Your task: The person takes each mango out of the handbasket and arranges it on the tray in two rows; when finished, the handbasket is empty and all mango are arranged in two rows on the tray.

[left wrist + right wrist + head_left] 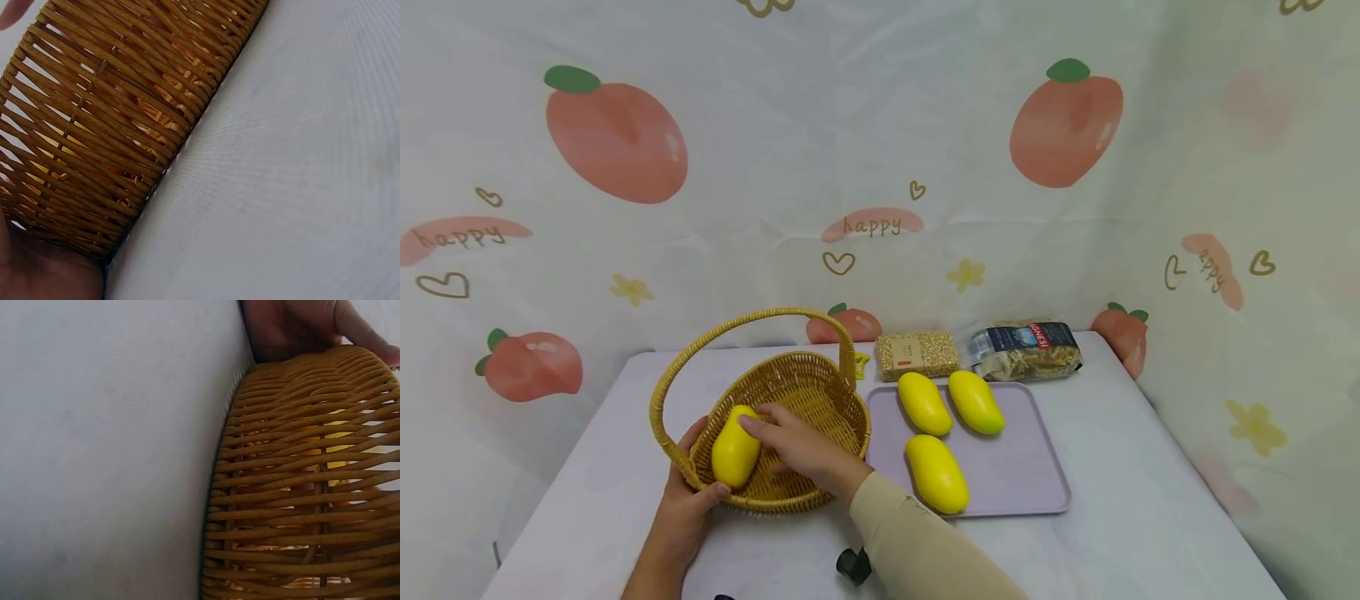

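Observation:
A yellow mango [736, 447] stands nearly upright inside the left end of a brown wicker basket [801, 502] with a tall arched handle. Reaching over the basket's near rim, my right hand [801, 442] holds the mango near its upper right side, thumb on it; some fingers are hidden. My left hand [683, 508] grips the basket's left end from outside, its thumb by the rim. Through the weave in the left wrist view, yellow patches of the mango [69, 147] show, and the basket wall [281, 519] fills much of the right wrist view.
Right of the basket lies a lilac tray [1015, 475] bearing three mangoes [937, 475]. Behind it are a pack of pale grains [917, 354] and a bag of pasta [1026, 350]. A small yellow packet [861, 364] sits behind the basket. A black object [853, 567] lies near the front.

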Tool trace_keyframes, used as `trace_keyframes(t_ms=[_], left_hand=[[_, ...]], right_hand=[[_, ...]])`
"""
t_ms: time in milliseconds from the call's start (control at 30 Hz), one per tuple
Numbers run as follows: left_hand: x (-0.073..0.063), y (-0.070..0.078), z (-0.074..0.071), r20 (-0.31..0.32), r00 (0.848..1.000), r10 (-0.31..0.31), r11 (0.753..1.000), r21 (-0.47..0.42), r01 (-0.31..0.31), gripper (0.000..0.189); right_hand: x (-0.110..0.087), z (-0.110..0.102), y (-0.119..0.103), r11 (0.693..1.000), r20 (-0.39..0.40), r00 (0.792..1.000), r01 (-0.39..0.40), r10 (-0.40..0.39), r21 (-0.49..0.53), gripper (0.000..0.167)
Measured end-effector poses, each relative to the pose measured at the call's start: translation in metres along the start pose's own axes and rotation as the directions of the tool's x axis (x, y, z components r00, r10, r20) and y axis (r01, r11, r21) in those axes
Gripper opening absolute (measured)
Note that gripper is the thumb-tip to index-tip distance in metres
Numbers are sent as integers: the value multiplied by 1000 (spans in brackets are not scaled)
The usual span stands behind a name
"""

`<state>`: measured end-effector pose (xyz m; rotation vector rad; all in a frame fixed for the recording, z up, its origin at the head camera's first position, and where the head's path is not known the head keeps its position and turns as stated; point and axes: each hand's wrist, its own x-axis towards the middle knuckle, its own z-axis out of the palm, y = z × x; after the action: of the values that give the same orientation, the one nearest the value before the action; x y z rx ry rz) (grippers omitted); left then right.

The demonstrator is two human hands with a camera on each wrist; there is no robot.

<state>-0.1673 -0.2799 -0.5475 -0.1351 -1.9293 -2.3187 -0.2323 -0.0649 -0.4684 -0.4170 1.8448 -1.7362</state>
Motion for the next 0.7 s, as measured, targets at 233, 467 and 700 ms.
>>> trace_keyframes(t_ms=[233, 467, 700], left_hand=[[0, 0, -1, 5, 1000, 10, 1000, -17, -10, 95], [-1, 1, -2, 0, 1000, -4, 1000, -13, 4, 93], [0, 0, -1, 12, 1000, 5, 999, -37, -4, 92]], right_hand=[[8, 3, 0, 997, 35, 999, 2, 0, -75, 66], [7, 4, 3, 988, 78, 997, 20, -8, -155, 61], [7, 3, 8, 969, 90, 996, 16, 6, -247, 49]])
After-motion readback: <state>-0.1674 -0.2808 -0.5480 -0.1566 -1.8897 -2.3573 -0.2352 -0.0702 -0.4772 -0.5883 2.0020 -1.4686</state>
